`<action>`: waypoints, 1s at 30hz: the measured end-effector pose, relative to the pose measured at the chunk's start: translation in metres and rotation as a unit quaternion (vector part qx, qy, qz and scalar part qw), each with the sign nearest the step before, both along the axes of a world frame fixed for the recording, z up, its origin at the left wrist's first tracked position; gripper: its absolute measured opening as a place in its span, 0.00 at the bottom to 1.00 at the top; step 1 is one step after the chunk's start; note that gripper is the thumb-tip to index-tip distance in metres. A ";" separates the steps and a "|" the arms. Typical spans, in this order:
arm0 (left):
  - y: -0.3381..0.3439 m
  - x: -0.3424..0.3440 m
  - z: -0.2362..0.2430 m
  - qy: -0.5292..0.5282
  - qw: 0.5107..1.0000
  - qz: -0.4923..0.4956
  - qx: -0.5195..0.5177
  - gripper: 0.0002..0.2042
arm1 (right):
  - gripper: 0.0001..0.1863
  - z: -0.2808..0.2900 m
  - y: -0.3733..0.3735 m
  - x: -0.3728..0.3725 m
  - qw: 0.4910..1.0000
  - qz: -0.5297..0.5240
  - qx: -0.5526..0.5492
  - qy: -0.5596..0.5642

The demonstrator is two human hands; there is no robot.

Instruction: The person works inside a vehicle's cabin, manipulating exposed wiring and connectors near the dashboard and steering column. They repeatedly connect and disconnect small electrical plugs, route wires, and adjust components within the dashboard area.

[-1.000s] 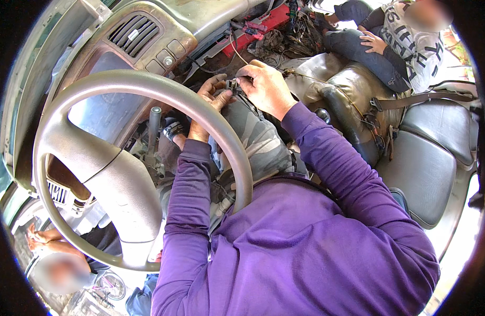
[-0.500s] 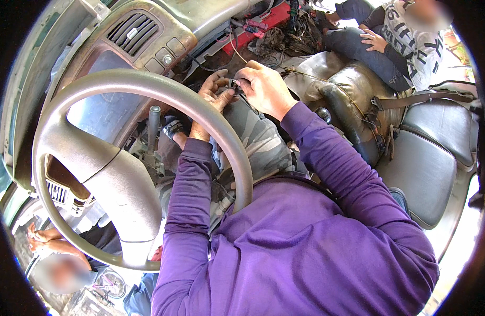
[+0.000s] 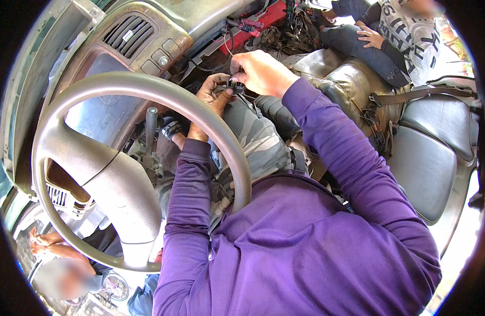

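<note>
our left hand (image 3: 213, 96) pinching a small dark part (image 3: 234, 85) between thumb and fingers, our right hand (image 3: 258, 72) at its upper edge, whether clamped we cannot tell, the part beyond the upper right edge of the steering wheel (image 3: 124, 189), near grey camouflage trousers (image 3: 253, 138)

Brt daylight, R edge overexp.; fisheye distort. w/ blk corners.

Dark part (image 3: 235, 85) just beyond steering wheel (image 3: 121, 83): partly hidden by left hand (image 3: 211, 94) and right hand (image 3: 263, 71), too small to identify. Seated person (image 3: 408, 45), right of wheel: head (image 3: 422, 7) blurred, cut by upper edge.
</note>
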State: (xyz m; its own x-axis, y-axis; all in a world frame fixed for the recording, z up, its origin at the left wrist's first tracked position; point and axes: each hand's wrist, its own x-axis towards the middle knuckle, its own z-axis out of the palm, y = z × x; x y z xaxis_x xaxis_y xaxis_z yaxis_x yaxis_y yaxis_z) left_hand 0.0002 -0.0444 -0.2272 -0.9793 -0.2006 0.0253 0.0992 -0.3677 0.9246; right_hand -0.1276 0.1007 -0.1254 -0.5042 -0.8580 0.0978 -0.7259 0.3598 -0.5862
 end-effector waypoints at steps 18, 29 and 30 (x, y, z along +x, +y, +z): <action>-0.002 -0.002 0.014 -0.108 0.981 0.039 0.157 0.08 | 0.09 0.017 0.009 -0.028 0.998 0.023 0.036 -0.034; 0.003 -0.012 0.029 -0.114 0.992 0.036 0.033 0.09 | 0.10 0.021 0.005 -0.032 0.994 0.092 0.013 -0.049; 0.004 -0.013 0.026 -0.084 0.994 0.056 0.046 0.08 | 0.09 0.018 0.004 -0.031 0.987 0.059 0.007 -0.147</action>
State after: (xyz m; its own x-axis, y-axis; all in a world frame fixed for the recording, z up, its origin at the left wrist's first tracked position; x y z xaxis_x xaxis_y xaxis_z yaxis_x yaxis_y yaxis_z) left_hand -0.0123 -0.0400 -0.2013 -0.9396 -0.3020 -0.1608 -0.0097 -0.4463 0.8948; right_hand -0.1589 0.1046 -0.1070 -0.4061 -0.9124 -0.0509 -0.5620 0.2933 -0.7734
